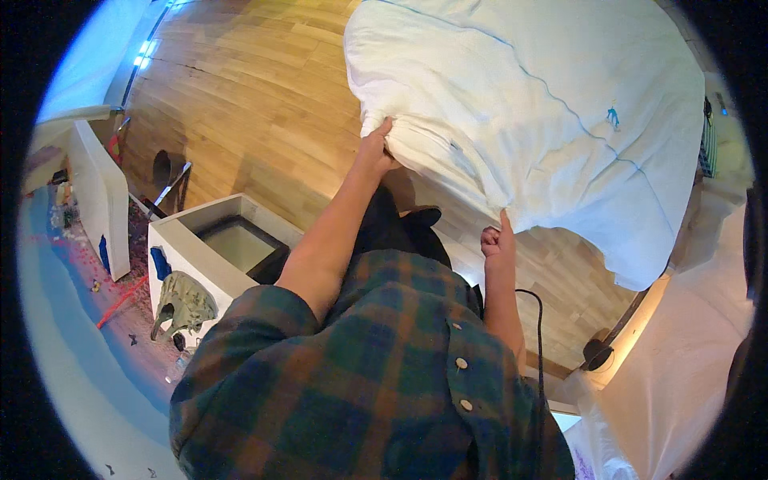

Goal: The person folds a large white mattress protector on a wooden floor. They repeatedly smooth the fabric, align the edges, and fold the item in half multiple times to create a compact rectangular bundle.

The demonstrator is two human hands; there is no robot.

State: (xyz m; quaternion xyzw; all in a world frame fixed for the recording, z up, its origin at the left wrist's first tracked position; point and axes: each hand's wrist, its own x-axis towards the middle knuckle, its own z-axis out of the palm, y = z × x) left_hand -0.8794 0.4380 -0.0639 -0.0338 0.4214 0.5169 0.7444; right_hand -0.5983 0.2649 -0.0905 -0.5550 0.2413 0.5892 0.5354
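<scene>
A large white cloth [456,72], apparently a bed sheet, spreads out before me with a thin blue line running across it. Its near edge is gathered into folds and pulled taut between my hands. My left hand [377,147] grips that edge at the left, thumb on top. Further right, my right hand [500,240] pinches the same edge, the index finger extended along the cloth. A small blue mark or tuft [612,117] shows on the right part of the cloth. What lies beneath the cloth is hidden.
A white open-topped box or drawer [225,210] with a dark-rimmed frame inside stands left of me, a camouflage cap [186,300] against its front. Wooden floor [264,78] extends ahead. A black cable [540,312] hangs beside my right arm. Translucent sheeting [678,342] lies at right.
</scene>
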